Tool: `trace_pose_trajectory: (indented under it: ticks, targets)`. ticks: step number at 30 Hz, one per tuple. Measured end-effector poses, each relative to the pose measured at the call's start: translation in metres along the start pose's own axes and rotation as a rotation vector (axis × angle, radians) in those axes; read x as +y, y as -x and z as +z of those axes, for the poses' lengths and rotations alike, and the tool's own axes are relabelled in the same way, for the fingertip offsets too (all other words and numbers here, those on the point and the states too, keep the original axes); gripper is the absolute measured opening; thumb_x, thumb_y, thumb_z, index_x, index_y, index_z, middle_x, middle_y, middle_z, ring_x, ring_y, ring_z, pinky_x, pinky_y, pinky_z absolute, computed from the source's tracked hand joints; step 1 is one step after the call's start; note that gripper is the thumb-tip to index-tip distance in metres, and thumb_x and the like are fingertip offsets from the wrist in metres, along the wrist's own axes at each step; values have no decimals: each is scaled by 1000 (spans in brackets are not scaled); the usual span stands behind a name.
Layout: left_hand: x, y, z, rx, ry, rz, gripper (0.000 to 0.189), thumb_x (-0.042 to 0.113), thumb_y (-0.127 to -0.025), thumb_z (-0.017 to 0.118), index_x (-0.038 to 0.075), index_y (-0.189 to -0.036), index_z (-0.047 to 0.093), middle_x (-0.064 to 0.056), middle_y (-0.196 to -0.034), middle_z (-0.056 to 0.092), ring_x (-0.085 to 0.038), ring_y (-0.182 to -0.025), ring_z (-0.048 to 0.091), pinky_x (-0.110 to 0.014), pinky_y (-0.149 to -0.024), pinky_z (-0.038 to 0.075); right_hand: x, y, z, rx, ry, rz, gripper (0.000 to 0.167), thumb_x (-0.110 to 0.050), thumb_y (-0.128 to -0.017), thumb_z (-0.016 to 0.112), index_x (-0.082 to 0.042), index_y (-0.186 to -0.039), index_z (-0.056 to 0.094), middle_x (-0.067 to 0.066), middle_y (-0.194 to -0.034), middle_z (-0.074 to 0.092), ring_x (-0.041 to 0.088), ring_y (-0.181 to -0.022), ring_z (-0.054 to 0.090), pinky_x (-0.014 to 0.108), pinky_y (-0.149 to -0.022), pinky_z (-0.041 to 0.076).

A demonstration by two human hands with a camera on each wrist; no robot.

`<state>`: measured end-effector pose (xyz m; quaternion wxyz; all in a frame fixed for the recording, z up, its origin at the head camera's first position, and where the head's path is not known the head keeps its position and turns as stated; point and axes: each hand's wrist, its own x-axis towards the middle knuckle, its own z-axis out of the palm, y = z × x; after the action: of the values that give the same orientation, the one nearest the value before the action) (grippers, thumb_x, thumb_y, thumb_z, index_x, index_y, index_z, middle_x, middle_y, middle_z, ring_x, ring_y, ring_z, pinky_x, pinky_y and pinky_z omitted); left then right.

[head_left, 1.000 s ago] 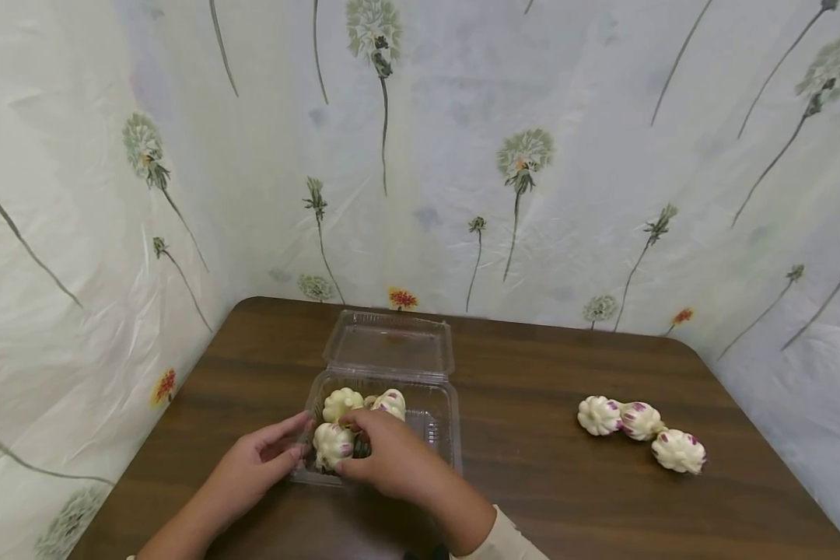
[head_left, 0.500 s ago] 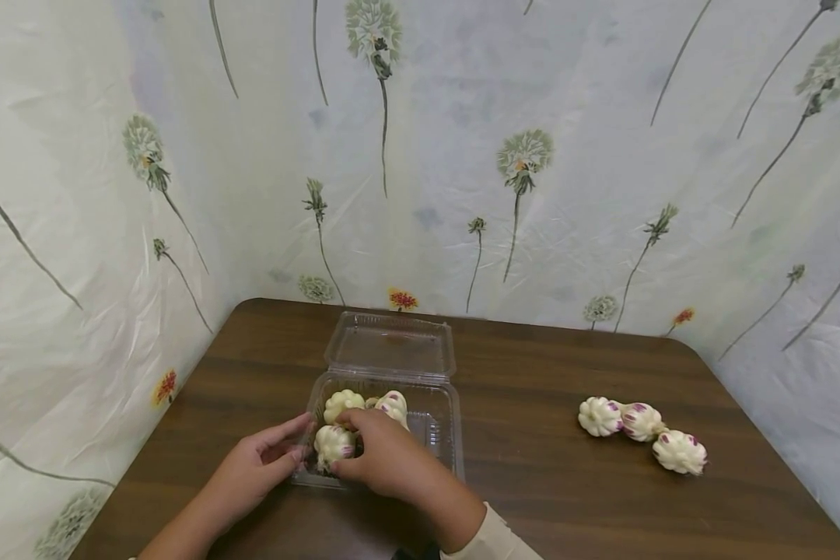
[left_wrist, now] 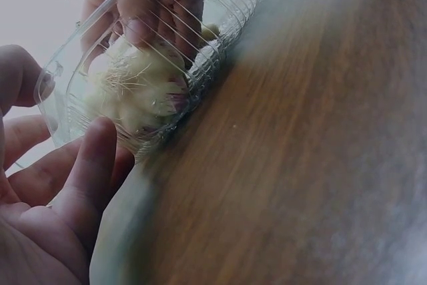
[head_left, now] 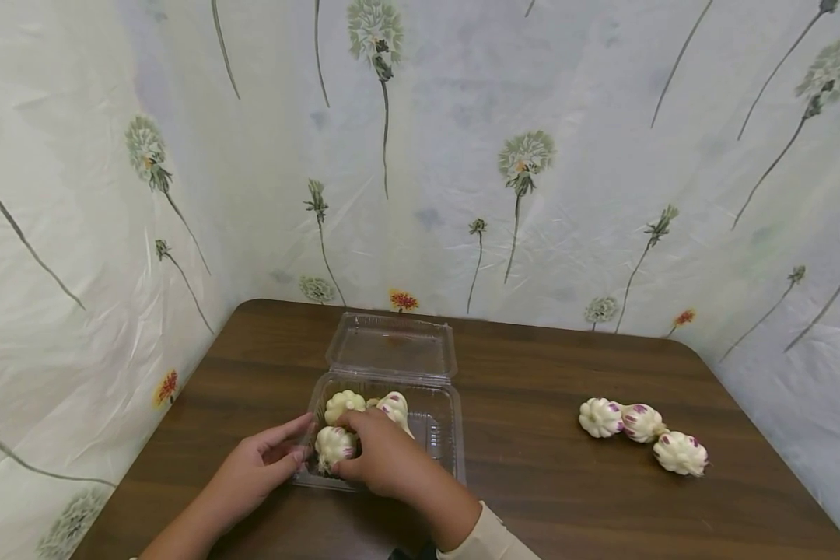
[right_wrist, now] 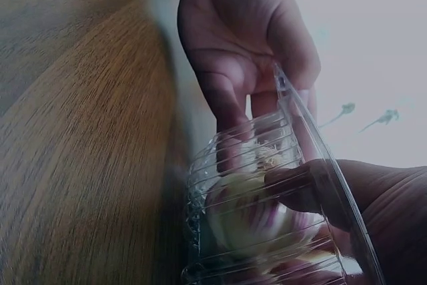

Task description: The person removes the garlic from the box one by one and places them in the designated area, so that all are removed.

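The right hand (head_left: 392,455) reaches into a clear plastic container (head_left: 458,428), its thumb and fingers closed around the near garlic bulb (head_left: 334,445). The near garlic bulb sits inside the base section, at the near left corner; the left wrist view shows its root tuft through the ribbed wall. The left hand (head_left: 259,459) is positioned outside that corner, thumb and fingers apart, with fingertips touching the container. The hinged lid (head_left: 392,342) is folded back and lies on the far side of the base. Inside the base, a pale bulb (head_left: 343,404) is located behind the near garlic bulb, and a purple-marked bulb (head_left: 394,407) is located to its right, partly covered by the right hand. Contact between the right hand and these two cannot be determined. The container rests on a brown wood-grain table (head_left: 546,498), left of centre. A row of three purple-marked garlic bulbs (head_left: 642,423) lies on the table to the right, well apart from the container. A light sleeve (head_left: 490,537) covers the right forearm. A pale cloth (head_left: 434,155) printed with dandelions hangs behind the table and along its sides.
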<state>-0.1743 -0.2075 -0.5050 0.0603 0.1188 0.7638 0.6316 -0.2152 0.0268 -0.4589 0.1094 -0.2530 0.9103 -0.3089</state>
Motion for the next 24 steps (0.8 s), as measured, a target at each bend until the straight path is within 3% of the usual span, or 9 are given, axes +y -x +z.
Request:
trace_pose_trajectory:
  ticks: [13,24]
  targets:
    - [-1,0,-2,-12,1,0,58,15,-102,69,-2,-154,49,-30,-154,50,-8,-116,68,-21,-91,58,-1,2,0,-10,-10,2,50,-30,-86,88,-14,-129,68,1,-118,60,10,-98,55,28,-83,53]
    - [1,1,-3,-19,14,48,56,12,-103,67,-3,-154,48,-31,-152,50,-10,-116,68,-21,-89,59,-2,4,-1,-10,-11,-7,46,-26,-85,88,-16,-125,68,-2,-112,59,9,-95,54,25,-79,51]
